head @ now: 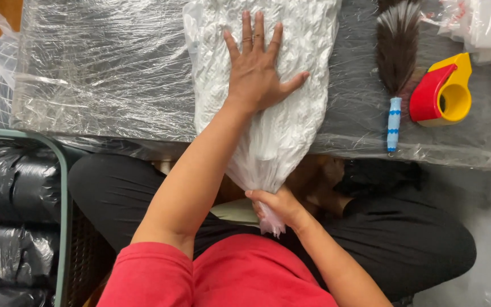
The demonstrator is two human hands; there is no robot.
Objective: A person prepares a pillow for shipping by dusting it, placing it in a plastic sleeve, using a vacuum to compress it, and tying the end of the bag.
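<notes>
— Where do we find the clear bag of white fabric (268,85)?
— On the film-wrapped table (103,68), neck hanging over the near edge. Our left hand (257,71) presses flat on it, fingers spread; our right hand (277,204) clenches the gathered neck. A brush (396,51) lies beside.

The white plastic bag (268,85) runs out of the picture at the top edge, and its neck is hidden inside the right hand (277,204). The dark brush (398,45) is cut at the top too. The black wrapped bundles (12,222) leave the picture at the left and bottom edges.
</notes>
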